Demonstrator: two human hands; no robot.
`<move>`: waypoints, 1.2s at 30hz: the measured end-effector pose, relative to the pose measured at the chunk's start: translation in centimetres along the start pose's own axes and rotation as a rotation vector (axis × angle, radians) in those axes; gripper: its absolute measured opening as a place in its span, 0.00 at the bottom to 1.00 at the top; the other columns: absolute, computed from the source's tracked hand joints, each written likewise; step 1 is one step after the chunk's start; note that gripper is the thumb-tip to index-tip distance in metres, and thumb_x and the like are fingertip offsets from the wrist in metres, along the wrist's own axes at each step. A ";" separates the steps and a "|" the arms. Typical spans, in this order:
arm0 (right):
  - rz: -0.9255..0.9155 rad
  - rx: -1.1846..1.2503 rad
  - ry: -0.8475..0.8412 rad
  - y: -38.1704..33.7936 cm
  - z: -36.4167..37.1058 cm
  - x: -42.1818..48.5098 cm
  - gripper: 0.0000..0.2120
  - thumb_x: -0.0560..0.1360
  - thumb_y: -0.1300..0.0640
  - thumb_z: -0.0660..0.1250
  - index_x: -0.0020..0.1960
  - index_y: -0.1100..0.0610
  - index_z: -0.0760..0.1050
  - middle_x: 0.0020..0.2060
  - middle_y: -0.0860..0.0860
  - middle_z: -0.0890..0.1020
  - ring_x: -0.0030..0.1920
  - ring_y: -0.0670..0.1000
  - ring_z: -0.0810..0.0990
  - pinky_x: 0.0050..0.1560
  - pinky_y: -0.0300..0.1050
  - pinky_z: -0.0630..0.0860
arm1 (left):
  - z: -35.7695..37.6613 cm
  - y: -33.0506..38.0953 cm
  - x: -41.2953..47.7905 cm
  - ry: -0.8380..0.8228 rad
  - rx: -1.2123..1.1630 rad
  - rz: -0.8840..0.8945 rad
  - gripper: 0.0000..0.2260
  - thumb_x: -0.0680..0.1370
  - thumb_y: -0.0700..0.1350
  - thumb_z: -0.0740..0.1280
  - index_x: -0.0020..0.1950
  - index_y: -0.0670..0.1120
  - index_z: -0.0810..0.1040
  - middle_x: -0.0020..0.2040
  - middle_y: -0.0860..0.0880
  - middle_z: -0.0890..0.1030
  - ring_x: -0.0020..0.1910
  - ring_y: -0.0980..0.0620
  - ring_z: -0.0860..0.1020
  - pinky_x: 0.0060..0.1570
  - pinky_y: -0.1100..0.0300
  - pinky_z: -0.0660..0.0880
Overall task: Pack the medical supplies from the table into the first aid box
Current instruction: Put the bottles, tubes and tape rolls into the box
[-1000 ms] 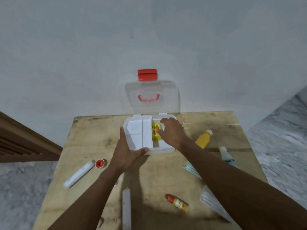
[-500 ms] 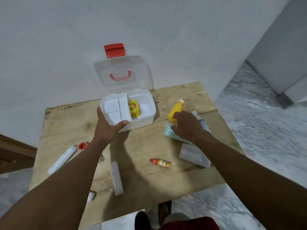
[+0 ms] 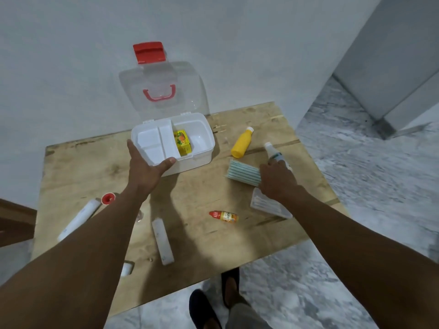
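Gripping the first aid box mid-frame, my left hand curls round its corner; my right hand touches the white bottle at right (closure hidden, I cannot tell).

I'm working in dim, flat, bluish light that is coming from my upper left. My left forearm is casting a broad, soft-edged shadow rightward across the middle of the table, and the first aid box is shading the wall beside its clear lid, which is catching faint glare. The wide lens is bowing the table's edges, and fine print is smearing into blur.
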State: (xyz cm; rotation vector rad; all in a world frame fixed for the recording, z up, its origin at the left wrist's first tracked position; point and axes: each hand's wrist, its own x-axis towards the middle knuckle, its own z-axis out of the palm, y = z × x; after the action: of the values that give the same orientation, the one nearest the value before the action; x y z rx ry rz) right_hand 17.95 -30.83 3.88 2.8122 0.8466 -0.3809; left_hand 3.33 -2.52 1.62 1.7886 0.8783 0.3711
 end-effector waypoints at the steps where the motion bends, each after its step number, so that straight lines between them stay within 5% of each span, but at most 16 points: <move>1: 0.004 0.002 0.002 -0.1 0.0 0.1 0.18 0.77 0.53 0.67 0.63 0.59 0.71 0.64 0.59 0.71 0.66 0.60 0.69 0.61 0.53 0.71 | -0.1 0.1 -0.1 -0.003 -0.008 -0.002 0.52 0.66 0.55 0.79 0.78 0.50 0.46 0.69 0.53 0.68 0.68 0.51 0.68 0.69 0.48 0.69; 4: 0.019 0.015 0.033 -0.1 -0.4 0.1 0.18 0.76 0.53 0.67 0.63 0.60 0.71 0.63 0.60 0.71 0.65 0.61 0.69 0.61 0.54 0.71 | -0.3 0.2 0.0 -0.004 -0.015 -0.014 0.54 0.62 0.59 0.79 0.76 0.50 0.49 0.69 0.49 0.70 0.68 0.47 0.70 0.66 0.42 0.71; 10: 0.014 0.224 0.041 0.0 -3.6 -0.4 0.19 0.72 0.52 0.69 0.60 0.57 0.72 0.66 0.61 0.72 0.59 0.61 0.76 0.54 0.51 0.74 | -0.3 0.3 0.1 0.003 -0.040 -0.009 0.50 0.64 0.52 0.80 0.76 0.49 0.51 0.67 0.50 0.69 0.67 0.46 0.69 0.65 0.41 0.71; 14: -0.024 0.345 0.091 0.4 -8.2 -0.6 0.17 0.71 0.57 0.70 0.59 0.58 0.75 0.57 0.57 0.80 0.55 0.59 0.78 0.49 0.45 0.71 | -0.4 0.7 -0.3 0.002 -0.057 -0.037 0.51 0.66 0.49 0.80 0.78 0.49 0.48 0.67 0.53 0.67 0.69 0.46 0.68 0.67 0.46 0.69; 22: -0.212 0.335 0.183 -3.2 -13.9 4.3 0.17 0.71 0.58 0.69 0.58 0.55 0.72 0.48 0.55 0.79 0.45 0.54 0.75 0.41 0.43 0.66 | -0.1 1.0 -0.9 0.034 -0.066 -0.035 0.53 0.63 0.54 0.81 0.77 0.53 0.50 0.72 0.49 0.67 0.68 0.43 0.68 0.66 0.44 0.70; 30: -0.453 0.177 0.063 -8.5 -11.4 9.2 0.17 0.73 0.59 0.66 0.62 0.57 0.73 0.57 0.56 0.78 0.57 0.57 0.76 0.53 0.46 0.70 | 0.5 1.8 -1.2 0.041 -0.091 -0.007 0.48 0.60 0.55 0.80 0.73 0.53 0.58 0.65 0.54 0.70 0.64 0.50 0.71 0.60 0.49 0.75; 36: -0.502 0.227 -0.081 -11.2 -8.3 11.0 0.16 0.72 0.60 0.68 0.60 0.60 0.76 0.58 0.56 0.79 0.58 0.57 0.77 0.55 0.48 0.75 | 0.4 1.5 -0.9 0.064 -0.088 -0.012 0.47 0.60 0.56 0.81 0.72 0.54 0.60 0.66 0.56 0.71 0.65 0.53 0.71 0.62 0.44 0.75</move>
State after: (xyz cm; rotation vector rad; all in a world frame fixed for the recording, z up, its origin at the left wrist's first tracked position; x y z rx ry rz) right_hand 22.06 -13.93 7.43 2.7200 1.5800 -0.6937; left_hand 3.58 -3.69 2.94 1.6975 0.9040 0.4549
